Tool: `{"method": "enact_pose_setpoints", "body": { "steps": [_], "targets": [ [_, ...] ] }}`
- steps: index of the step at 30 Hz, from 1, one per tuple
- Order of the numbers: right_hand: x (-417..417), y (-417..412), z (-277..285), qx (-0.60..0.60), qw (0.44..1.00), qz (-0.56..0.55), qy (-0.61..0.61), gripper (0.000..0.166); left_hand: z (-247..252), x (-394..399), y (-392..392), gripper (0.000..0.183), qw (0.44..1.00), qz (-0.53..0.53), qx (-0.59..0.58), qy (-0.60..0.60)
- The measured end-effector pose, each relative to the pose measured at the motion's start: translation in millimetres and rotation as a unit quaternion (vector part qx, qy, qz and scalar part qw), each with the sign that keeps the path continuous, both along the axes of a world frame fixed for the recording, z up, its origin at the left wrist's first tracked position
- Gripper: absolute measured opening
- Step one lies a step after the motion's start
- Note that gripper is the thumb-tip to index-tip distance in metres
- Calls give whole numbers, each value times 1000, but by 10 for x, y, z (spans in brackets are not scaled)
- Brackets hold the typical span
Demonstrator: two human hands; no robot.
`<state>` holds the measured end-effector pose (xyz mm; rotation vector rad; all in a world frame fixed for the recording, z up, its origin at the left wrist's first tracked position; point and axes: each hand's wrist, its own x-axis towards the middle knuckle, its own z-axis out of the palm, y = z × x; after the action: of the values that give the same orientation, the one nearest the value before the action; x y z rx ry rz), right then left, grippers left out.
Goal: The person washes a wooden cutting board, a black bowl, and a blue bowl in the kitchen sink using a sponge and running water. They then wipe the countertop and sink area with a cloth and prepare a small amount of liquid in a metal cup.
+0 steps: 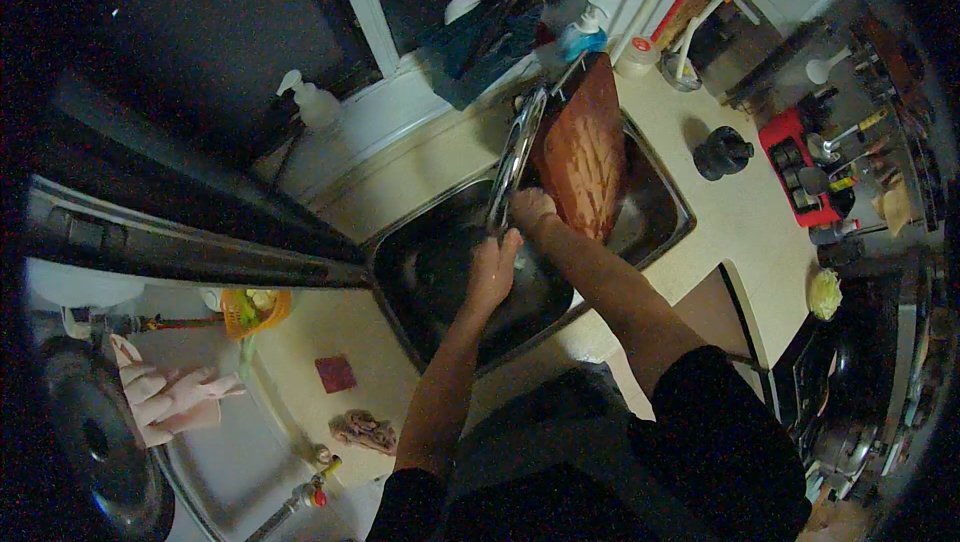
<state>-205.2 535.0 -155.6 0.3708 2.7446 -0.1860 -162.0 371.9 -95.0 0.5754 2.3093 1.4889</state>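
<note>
Both my hands are over a double-bowl metal sink [405,332], close to the end of its chrome faucet [516,152]. My left hand [495,264] is just below the spout end, in front of the left bowl. My right hand [534,210] sits beside the spout at the divider; whether it grips the faucet is not plain. A wet brown wooden board [585,152] stands tilted in the right bowl, just beyond my right hand. The finger positions of both hands are too dim and blurred to tell, and so is anything small between them.
Soap pump bottles [315,101] stand by the window. Right on the counter are a black object [723,153], a red rack [801,167] and a cabbage [825,294]. Left are a crumpled cloth [364,431], a dark red square [335,373], an orange basket [240,317] and rubber gloves [172,392].
</note>
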Motion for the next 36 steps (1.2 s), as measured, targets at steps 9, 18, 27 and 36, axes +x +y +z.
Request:
{"method": "enact_pose_setpoints", "body": {
  "steps": [9,18,27,36],
  "targets": [
    [410,-546,330,-814,501,-275,102,46,-144,-53,2,35,991,111,17,68],
    [535,-957,118,-827,404,-384,65,51,-913,-145,200,49,970,239,30,16],
    [402,-694,306,-914,318,-253,-21,59,-724,-316,384,50,939,300,162,31],
    [516,-404,15,-860,426,-270,74,59,-312,-222,525,61,951,279,-52,124]
  ]
}}
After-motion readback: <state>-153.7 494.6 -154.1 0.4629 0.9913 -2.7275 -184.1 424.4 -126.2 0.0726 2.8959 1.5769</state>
